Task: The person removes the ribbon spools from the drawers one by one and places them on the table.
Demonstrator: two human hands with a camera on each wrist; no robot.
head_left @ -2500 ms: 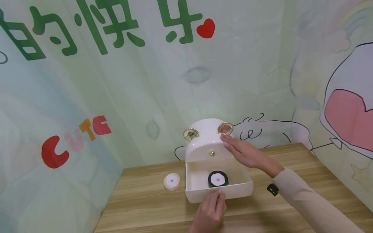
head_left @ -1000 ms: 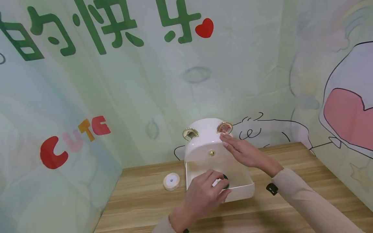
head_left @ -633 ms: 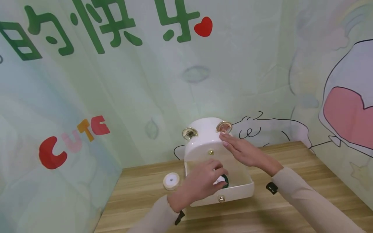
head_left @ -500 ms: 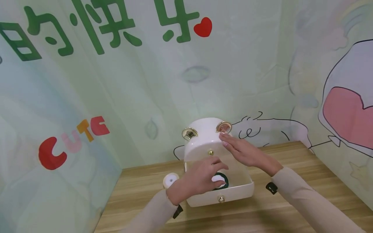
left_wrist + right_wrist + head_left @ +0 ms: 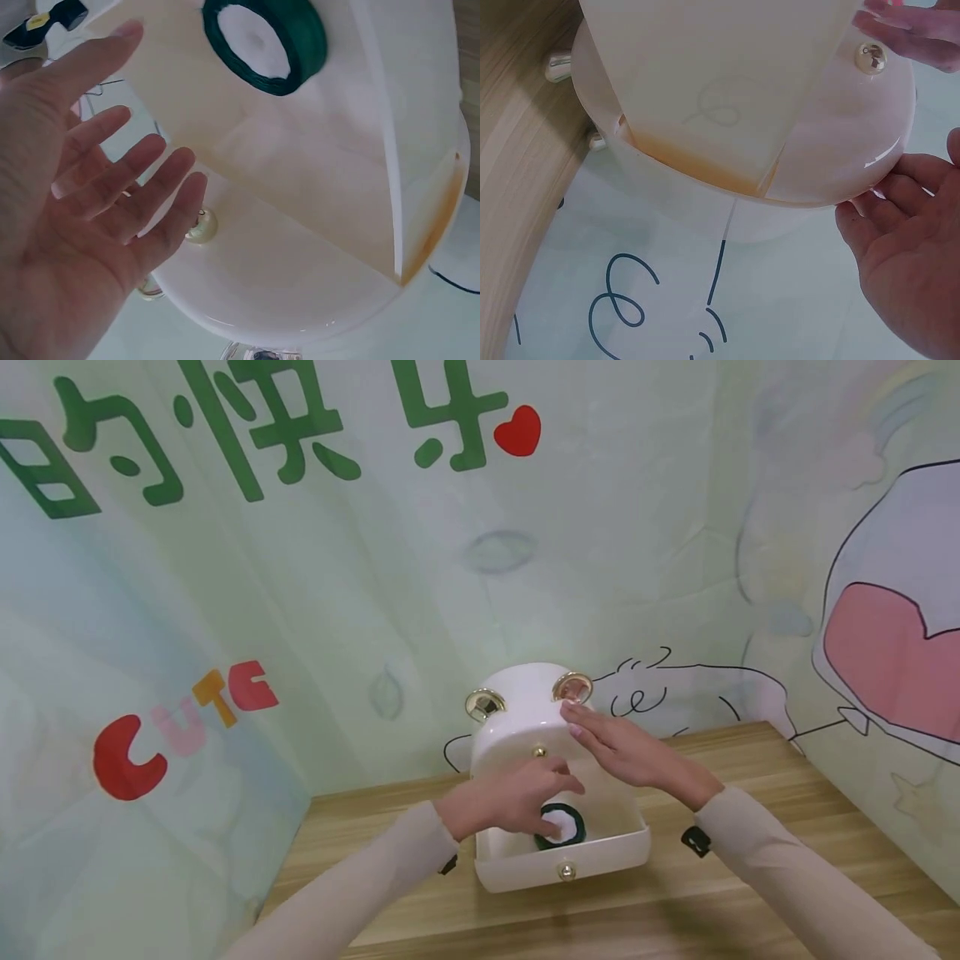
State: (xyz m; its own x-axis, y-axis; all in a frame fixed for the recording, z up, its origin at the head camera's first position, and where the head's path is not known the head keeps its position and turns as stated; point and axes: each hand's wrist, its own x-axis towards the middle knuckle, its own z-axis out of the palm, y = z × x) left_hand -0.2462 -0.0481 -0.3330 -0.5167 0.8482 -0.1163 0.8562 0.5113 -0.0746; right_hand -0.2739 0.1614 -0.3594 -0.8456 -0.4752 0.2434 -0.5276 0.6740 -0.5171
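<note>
The spool point(image 5: 266, 46) lies in the pulled-out drawer point(image 5: 525, 871), near its front wall, pale face up. It is a squat ring of dark green ribbon, satiny, round a white core. Above the drawer, the left hand point(image 5: 517, 797) is relaxed, fingers loosely parted, clear of the spool and holding nothing. A careless dip of those fingers could knock the spool, and being round it might roll if tipped on edge. The box point(image 5: 517, 718) behind the drawer is glossy, domed and probably slippery. Beside its top, the right hand point(image 5: 622, 747) rests extended fingertips on it without grasping; a hard push there could skid or tilt the box, more so with the drawer out. The drawer's knob point(image 5: 567, 870) is smooth, rounded, shiny metal. Under the drawer, the table point(image 5: 772, 777) shows streaky wood grain.
</note>
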